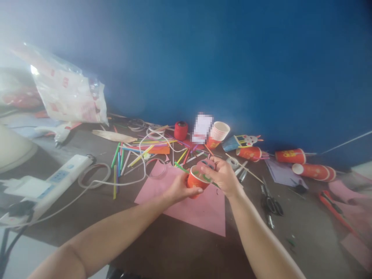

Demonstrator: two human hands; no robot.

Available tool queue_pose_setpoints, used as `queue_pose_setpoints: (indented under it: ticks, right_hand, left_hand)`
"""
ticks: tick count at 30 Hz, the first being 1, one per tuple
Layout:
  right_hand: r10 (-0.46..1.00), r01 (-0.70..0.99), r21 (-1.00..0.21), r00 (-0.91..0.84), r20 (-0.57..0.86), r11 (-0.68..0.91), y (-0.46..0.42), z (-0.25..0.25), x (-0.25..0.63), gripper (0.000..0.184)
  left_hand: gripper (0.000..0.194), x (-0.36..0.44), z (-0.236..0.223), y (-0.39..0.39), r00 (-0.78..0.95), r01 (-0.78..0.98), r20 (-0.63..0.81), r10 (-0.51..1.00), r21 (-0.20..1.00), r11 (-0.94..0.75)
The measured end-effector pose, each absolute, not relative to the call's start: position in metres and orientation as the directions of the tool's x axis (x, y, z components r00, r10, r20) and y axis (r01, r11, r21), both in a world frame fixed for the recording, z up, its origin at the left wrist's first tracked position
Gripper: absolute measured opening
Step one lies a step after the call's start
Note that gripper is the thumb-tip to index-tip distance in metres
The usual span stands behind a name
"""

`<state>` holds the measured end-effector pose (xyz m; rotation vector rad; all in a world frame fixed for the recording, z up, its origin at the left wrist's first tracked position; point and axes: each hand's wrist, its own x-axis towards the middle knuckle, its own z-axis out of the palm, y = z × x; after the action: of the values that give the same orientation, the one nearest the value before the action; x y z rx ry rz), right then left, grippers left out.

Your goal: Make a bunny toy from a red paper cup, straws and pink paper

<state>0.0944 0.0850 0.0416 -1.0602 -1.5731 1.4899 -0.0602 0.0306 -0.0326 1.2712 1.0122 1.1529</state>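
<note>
While my left hand [178, 190] wraps partway around a red paper cup [198, 183], thumb across its front, the head view shows my right thumb and fingers [208, 173] pinched on a pink cut-out [204, 164] at the cup's rim. I have the cup above a pink sheet [200, 217], its open mouth facing me; black-handled scissors [272, 204] lie to the right.
</note>
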Motion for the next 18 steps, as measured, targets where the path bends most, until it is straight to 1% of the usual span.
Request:
queue_pose_setpoints:
  ticks: [1, 3, 6, 8, 10, 12, 14, 16, 18]
  right_hand:
    - [0.902, 0.089, -0.996, -0.428, -0.054, -0.018, 0.086, 0.043, 0.096, 0.032]
    - [0.890, 0.090, -0.995, -0.449, -0.076, -0.040, 0.088, 0.043, 0.099, 0.031]
    - [0.880, 0.069, -0.994, -0.463, -0.106, -0.083, 0.091, 0.042, 0.104, 0.033]
    - [0.871, 0.057, -0.993, -0.477, -0.120, -0.106, 0.093, 0.042, 0.107, 0.034]
    - [0.872, 0.064, -0.994, -0.477, -0.107, -0.087, 0.094, 0.043, 0.109, 0.034]
    - [0.885, 0.096, -0.995, -0.459, -0.080, -0.040, 0.094, 0.044, 0.111, 0.032]
    - [0.893, 0.148, -0.989, -0.447, -0.058, 0.009, 0.094, 0.048, 0.112, 0.031]
    - [0.891, 0.181, -0.982, -0.452, -0.034, 0.054, 0.093, 0.051, 0.113, 0.031]
    - [0.886, 0.188, -0.978, -0.464, -0.009, 0.088, 0.092, 0.055, 0.113, 0.032]
  left_hand:
    - [0.052, -0.060, -0.033, 0.030, 0.174, -0.076, 0.060, 0.983, 0.996, -0.048]
    - [0.059, -0.059, -0.033, 0.031, 0.170, -0.127, 0.083, 0.982, 0.990, -0.062]
    - [0.072, -0.062, -0.032, 0.034, 0.072, -0.272, 0.145, 0.987, 0.955, -0.120]
    - [0.069, -0.068, -0.027, 0.038, -0.052, -0.337, 0.197, 0.979, 0.919, -0.203]
    - [0.062, -0.076, -0.017, 0.043, -0.153, -0.343, 0.239, 0.959, 0.897, -0.278]
    - [0.053, -0.084, -0.001, 0.048, -0.160, -0.289, 0.247, 0.956, 0.914, -0.284]
    - [0.045, -0.089, 0.017, 0.051, -0.102, -0.155, 0.242, 0.965, 0.954, -0.256]
    - [0.042, -0.091, 0.034, 0.052, 0.023, 0.040, 0.211, 0.977, 0.976, -0.212]
    - [0.045, -0.091, 0.050, 0.053, 0.144, 0.202, 0.203, 0.968, 0.952, -0.230]
